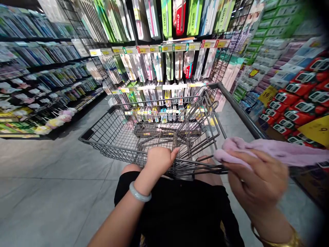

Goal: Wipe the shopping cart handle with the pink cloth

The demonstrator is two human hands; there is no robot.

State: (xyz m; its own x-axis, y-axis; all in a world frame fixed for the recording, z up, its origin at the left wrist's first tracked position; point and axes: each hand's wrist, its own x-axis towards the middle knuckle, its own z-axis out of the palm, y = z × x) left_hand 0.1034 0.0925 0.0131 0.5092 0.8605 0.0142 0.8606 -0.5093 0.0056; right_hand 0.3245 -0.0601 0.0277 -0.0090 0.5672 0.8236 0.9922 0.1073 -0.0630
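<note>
Close in front of me is a grey wire shopping cart [108, 130], turned sideways, its handle bar running off to the right. My left hand [159, 160], with a pale bangle at the wrist, is closed over the cart's near side rim, thumb pointing right. My right hand [258, 176] pinches a soft lilac plush cloth [280, 151] by the cart's right end. The cloth stretches from my fingers to the right, over the handle bar, and out of the picture. What lies under the bunched end of the cloth is hidden.
A rack of packaged toothbrushes [167, 19] with price labels stands just beyond the cart. Shelves of hanging packets [53, 55] line the left. Stacked red boxes [295, 99] with yellow price signs rise close on the right. The floor [51, 199] is grey tile.
</note>
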